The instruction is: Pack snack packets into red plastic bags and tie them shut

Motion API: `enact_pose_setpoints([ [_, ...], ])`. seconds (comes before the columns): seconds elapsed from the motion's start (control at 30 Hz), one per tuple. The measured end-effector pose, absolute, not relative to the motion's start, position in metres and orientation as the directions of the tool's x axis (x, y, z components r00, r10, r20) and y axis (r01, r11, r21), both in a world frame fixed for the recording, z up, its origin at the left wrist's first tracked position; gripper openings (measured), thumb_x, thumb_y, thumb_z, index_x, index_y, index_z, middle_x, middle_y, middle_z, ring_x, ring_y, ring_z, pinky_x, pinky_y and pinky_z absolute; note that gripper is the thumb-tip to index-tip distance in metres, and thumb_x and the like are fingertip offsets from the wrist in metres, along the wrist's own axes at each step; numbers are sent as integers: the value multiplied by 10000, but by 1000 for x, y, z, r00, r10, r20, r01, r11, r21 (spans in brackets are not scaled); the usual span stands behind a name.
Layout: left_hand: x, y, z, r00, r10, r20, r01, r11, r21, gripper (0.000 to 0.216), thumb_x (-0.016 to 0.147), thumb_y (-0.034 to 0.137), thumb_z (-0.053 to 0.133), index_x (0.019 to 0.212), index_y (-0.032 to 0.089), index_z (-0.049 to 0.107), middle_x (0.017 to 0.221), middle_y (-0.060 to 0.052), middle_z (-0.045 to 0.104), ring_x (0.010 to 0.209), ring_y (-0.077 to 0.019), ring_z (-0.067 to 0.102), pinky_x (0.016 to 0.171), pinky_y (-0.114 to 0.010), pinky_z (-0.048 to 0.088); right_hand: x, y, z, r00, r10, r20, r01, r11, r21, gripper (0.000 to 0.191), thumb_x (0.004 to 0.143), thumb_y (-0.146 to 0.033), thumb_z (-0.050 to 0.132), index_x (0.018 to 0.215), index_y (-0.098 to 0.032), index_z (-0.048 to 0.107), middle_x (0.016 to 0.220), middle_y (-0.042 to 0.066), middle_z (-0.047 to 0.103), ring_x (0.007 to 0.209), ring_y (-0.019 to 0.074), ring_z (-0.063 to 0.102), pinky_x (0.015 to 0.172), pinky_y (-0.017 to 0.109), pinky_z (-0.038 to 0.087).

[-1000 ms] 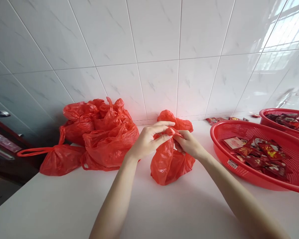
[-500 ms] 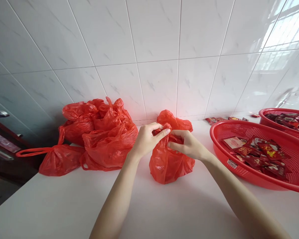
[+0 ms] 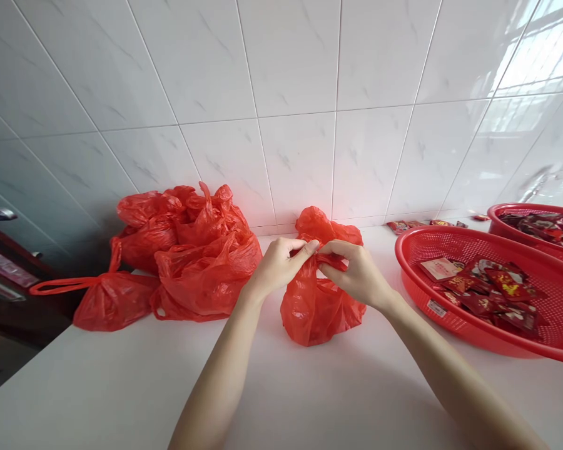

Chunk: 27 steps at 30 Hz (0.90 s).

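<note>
A thin red plastic bag [image 3: 304, 319] stands crumpled on the white table in front of me. My left hand [image 3: 281, 265] pinches its gathered top between thumb and fingers. Close by on the right, my right hand [image 3: 354, 269] grips another part of the bag's upper edge, with thumb and forefinger pressed together. A small gap shows between the plastic strip held there and the body below. What is inside the bag cannot be made out.
Several filled red plastic bags [image 3: 201, 269] are heaped at the left against the tiled wall [image 3: 295, 150]; a tied bag [image 3: 115, 303] lies at their side. On the right, a red plastic basket [image 3: 410, 262] holds small red packets, with a second basket [image 3: 502, 219] behind it. Loose packets [image 3: 403, 226] lie along the wall.
Both hands have dipped slightly, still on the bag's top. My right hand has drawn its part of the plastic out to the right, and a gap has appeared beneath it.
</note>
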<state>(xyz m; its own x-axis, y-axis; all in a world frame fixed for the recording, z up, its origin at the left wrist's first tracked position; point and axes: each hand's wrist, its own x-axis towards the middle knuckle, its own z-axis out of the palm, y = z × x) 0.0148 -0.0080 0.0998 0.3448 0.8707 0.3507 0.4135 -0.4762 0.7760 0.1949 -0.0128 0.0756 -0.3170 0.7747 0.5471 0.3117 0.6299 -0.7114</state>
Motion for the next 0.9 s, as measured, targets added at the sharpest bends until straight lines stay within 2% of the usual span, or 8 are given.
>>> enact_pose_setpoints([
  [0.07,14,-9,100,383,870,309,399,-458,795,523,958,554,512,598,176,547,551,49,377,529,-97,333,519,-263,268,195,-13,76,-298,775,557,326,631,-704,109,808,-125,549,768,-196,621,726,-7,627,639,126,516,581,264,416],
  [0.17,13,-9,102,439,862,255,390,-438,810,343,916,484,618,773,185,707,718,8,632,692,-142,557,639,-265,419,196,-12,76,-283,777,563,329,630,-704,104,808,-123,563,768,-196,625,731,-4,642,645,130,540,585,263,429],
  [0.27,10,-9,103,462,857,228,382,-425,821,230,869,405,692,927,194,765,880,-26,730,845,-191,641,758,-293,483,197,-12,75,-265,779,569,337,627,-702,92,804,-131,582,793,-199,642,777,7,654,677,136,564,605,266,447],
  [0.43,8,-7,102,487,850,201,351,-401,846,229,884,382,665,893,182,777,818,-29,716,756,-170,605,684,-285,461,199,-12,76,-250,782,571,336,623,-707,72,790,-148,583,765,-198,628,805,17,637,728,150,579,652,285,471],
  [0.57,9,-8,102,513,840,179,322,-382,866,284,899,425,647,834,175,766,812,-35,708,742,-164,593,680,-284,451,200,-12,79,-296,810,507,272,580,-768,91,765,-127,554,748,-194,613,740,0,638,712,151,581,645,291,467],
  [0.7,9,-7,102,509,841,184,316,-381,869,353,921,480,611,830,171,756,767,-26,673,712,-154,565,650,-277,424,203,-10,81,-332,835,439,106,495,-862,73,733,-123,573,751,-193,586,758,0,649,740,165,629,674,307,510],
  [0.8,9,-5,101,485,849,210,315,-394,864,384,929,500,595,812,167,745,729,-11,630,675,-136,513,623,-270,391,205,-9,83,-355,857,374,-50,382,-923,181,703,-114,617,847,-207,559,789,-14,659,715,161,653,673,316,533],
  [0.9,10,-3,99,461,856,233,303,-399,866,396,927,506,593,778,166,728,678,5,575,639,-123,461,604,-267,364,206,-9,84,-378,860,342,-118,322,-939,274,712,-115,658,941,-219,550,807,-20,666,677,145,647,660,310,532],
])
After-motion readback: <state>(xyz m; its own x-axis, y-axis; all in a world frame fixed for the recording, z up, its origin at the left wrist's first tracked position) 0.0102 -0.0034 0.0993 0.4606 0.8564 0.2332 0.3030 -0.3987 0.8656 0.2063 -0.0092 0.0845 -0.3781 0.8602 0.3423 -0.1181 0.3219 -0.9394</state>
